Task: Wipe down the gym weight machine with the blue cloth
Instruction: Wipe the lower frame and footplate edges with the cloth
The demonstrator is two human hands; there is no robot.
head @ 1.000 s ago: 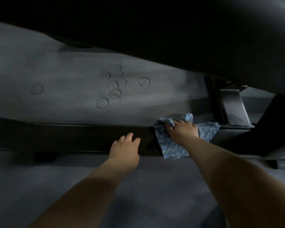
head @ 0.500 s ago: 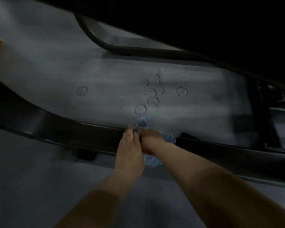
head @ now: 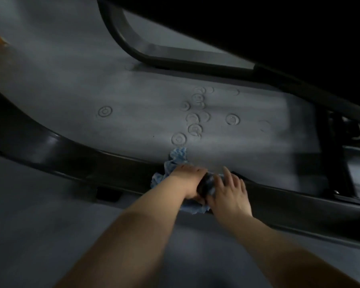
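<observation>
Low on dark frame rail (head: 75, 161) of weight machine, blue cloth (head: 176, 161) lies bunched. Left hand (head: 186, 180) presses down on cloth, fingers curled over rail. Right hand (head: 230, 195) just beside, fingers straight, resting on cloth edge. Grey floor (head: 133, 113) with ring marks behind.

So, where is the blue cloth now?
Head view, centre: the blue cloth lies over the dark frame bar, under the left hand, the right hand beside it.

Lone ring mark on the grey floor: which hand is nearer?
Left. The left hand, on the blue cloth, lies below and right of the ring mark; the right hand lies farther right, beside it.
</observation>
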